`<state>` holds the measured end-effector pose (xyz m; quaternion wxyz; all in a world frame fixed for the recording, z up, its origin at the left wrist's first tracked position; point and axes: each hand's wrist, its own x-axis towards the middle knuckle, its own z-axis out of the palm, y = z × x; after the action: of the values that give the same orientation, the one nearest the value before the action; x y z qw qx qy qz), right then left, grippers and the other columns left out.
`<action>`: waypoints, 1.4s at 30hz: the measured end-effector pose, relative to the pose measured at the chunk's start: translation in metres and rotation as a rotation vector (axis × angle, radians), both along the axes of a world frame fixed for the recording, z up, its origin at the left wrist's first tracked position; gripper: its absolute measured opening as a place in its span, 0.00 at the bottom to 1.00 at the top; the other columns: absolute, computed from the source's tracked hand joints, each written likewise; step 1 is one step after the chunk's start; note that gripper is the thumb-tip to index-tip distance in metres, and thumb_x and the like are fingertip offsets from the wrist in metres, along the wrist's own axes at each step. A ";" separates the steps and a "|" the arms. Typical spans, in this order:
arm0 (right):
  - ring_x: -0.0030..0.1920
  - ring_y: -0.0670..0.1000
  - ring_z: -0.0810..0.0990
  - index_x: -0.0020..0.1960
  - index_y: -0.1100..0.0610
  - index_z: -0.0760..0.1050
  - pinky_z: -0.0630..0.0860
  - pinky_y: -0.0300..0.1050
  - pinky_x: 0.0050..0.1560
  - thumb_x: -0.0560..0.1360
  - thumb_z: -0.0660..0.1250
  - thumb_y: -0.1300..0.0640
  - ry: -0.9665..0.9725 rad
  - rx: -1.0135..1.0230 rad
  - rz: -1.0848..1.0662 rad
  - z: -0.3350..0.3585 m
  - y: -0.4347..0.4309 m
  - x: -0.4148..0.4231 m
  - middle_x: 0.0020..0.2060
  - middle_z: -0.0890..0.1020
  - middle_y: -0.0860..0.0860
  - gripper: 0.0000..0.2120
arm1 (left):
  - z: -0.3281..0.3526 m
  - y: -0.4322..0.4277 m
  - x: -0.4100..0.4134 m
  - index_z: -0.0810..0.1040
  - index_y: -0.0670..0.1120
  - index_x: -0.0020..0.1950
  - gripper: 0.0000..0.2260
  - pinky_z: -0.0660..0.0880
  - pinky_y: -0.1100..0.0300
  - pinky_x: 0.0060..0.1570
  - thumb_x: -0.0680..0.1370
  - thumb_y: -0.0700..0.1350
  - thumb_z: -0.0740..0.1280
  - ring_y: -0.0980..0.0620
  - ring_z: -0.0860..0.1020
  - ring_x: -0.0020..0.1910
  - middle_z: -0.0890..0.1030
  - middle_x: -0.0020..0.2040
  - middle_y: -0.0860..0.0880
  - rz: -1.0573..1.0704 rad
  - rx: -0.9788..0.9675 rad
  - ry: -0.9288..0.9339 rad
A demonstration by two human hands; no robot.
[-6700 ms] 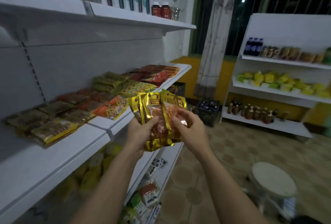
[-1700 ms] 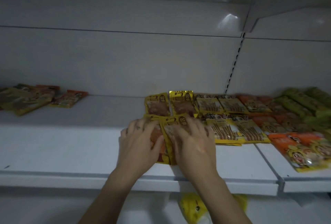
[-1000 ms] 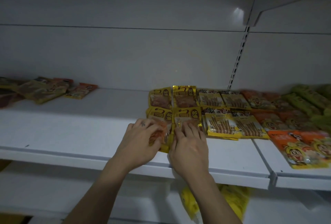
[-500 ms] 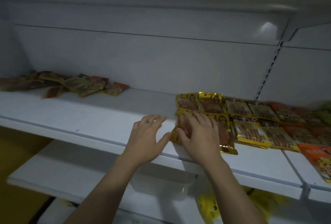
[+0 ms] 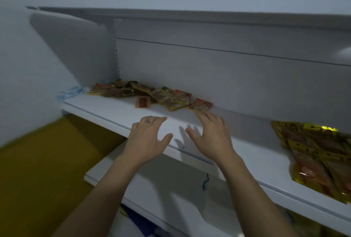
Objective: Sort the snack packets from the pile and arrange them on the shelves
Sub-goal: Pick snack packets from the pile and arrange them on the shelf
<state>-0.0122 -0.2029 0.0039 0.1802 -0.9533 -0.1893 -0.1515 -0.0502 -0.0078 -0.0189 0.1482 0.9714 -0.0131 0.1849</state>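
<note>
A loose pile of brown, yellow and orange snack packets (image 5: 152,94) lies at the back left of the white shelf (image 5: 106,109). Gold packets with red contents (image 5: 315,153) lie flat in a group at the right end of the same shelf. My left hand (image 5: 148,138) hovers over the shelf's front edge with fingers spread, holding nothing. My right hand (image 5: 210,134) is beside it, fingers stretched toward the pile's nearest orange packet (image 5: 201,105), a little short of it and empty.
An upper shelf (image 5: 190,1) overhangs, carrying white bags and a dark packet. A lower shelf (image 5: 171,185) juts out below, with a blue string on it. A white wall closes the left side; yellow floor shows at lower left.
Both hands let go of the gold packets, which now lie at the right, and moved left along the shelf toward the pile. My view swung left and up.
</note>
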 end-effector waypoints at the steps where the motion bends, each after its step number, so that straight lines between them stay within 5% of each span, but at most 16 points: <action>1: 0.76 0.52 0.57 0.78 0.49 0.59 0.50 0.51 0.76 0.80 0.57 0.38 0.011 -0.005 0.011 0.000 0.015 0.002 0.77 0.62 0.50 0.30 | 0.000 0.014 0.000 0.65 0.53 0.76 0.32 0.60 0.51 0.68 0.74 0.64 0.52 0.51 0.62 0.73 0.70 0.72 0.53 0.011 -0.011 -0.003; 14: 0.71 0.56 0.65 0.77 0.50 0.61 0.62 0.54 0.71 0.79 0.60 0.41 0.160 -0.165 0.044 0.001 0.130 0.077 0.73 0.68 0.53 0.29 | -0.007 0.112 0.051 0.65 0.52 0.76 0.24 0.62 0.49 0.69 0.80 0.57 0.61 0.50 0.62 0.73 0.69 0.73 0.52 0.120 -0.059 0.018; 17: 0.64 0.58 0.74 0.72 0.53 0.67 0.72 0.51 0.60 0.78 0.62 0.42 0.221 -0.220 0.015 -0.005 0.141 0.119 0.65 0.76 0.55 0.26 | -0.010 0.117 0.081 0.65 0.52 0.75 0.24 0.62 0.49 0.68 0.80 0.56 0.61 0.49 0.63 0.73 0.70 0.73 0.51 0.125 -0.050 0.049; 20: 0.57 0.57 0.78 0.65 0.55 0.72 0.72 0.46 0.48 0.78 0.62 0.43 0.178 -0.290 -0.010 -0.008 0.151 0.156 0.59 0.79 0.54 0.21 | -0.012 0.119 0.114 0.67 0.51 0.74 0.23 0.64 0.51 0.67 0.80 0.56 0.61 0.48 0.65 0.71 0.71 0.71 0.50 0.133 0.001 0.084; 25: 0.65 0.58 0.72 0.66 0.55 0.71 0.68 0.51 0.62 0.79 0.59 0.47 0.163 -0.249 -0.033 -0.027 0.166 0.193 0.65 0.75 0.54 0.19 | -0.014 0.123 0.177 0.73 0.49 0.67 0.17 0.71 0.51 0.56 0.79 0.51 0.62 0.45 0.72 0.63 0.76 0.63 0.49 0.080 0.105 0.048; 31: 0.69 0.58 0.65 0.70 0.57 0.68 0.62 0.51 0.66 0.81 0.57 0.47 0.095 -0.227 -0.062 -0.045 0.163 0.200 0.68 0.69 0.55 0.21 | -0.025 0.125 0.229 0.80 0.45 0.62 0.24 0.76 0.49 0.45 0.68 0.40 0.59 0.39 0.80 0.54 0.82 0.57 0.44 -0.028 0.178 -0.029; 33: 0.68 0.58 0.64 0.70 0.57 0.69 0.60 0.52 0.68 0.81 0.57 0.48 0.077 -0.225 -0.071 -0.047 0.160 0.201 0.68 0.69 0.56 0.21 | -0.022 0.122 0.244 0.76 0.48 0.69 0.26 0.74 0.48 0.54 0.71 0.39 0.61 0.40 0.76 0.63 0.78 0.66 0.46 -0.041 0.195 -0.004; 35: 0.67 0.59 0.65 0.69 0.56 0.70 0.60 0.52 0.67 0.80 0.57 0.48 0.070 -0.207 -0.103 -0.048 0.158 0.200 0.67 0.69 0.56 0.21 | -0.019 0.119 0.258 0.63 0.55 0.77 0.27 0.63 0.49 0.68 0.78 0.41 0.61 0.46 0.61 0.76 0.63 0.77 0.52 -0.027 0.208 0.115; 37: 0.67 0.61 0.65 0.69 0.55 0.70 0.61 0.53 0.65 0.80 0.57 0.46 0.075 -0.185 -0.162 -0.047 0.157 0.198 0.68 0.68 0.57 0.21 | -0.020 0.117 0.269 0.57 0.58 0.78 0.27 0.56 0.50 0.72 0.81 0.43 0.59 0.49 0.53 0.78 0.56 0.80 0.55 -0.021 0.229 0.172; 42: 0.70 0.60 0.63 0.72 0.56 0.64 0.64 0.51 0.66 0.82 0.57 0.45 0.157 -0.146 -0.248 -0.046 0.161 0.198 0.72 0.63 0.57 0.23 | -0.024 0.113 0.280 0.64 0.61 0.75 0.22 0.59 0.50 0.69 0.82 0.44 0.56 0.48 0.59 0.76 0.64 0.76 0.54 -0.048 0.225 0.147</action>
<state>0.1861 -0.0414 -0.0425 0.1043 -0.9888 -0.0658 -0.0835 0.2300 0.1055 -0.0432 0.0430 0.9922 -0.0462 0.1071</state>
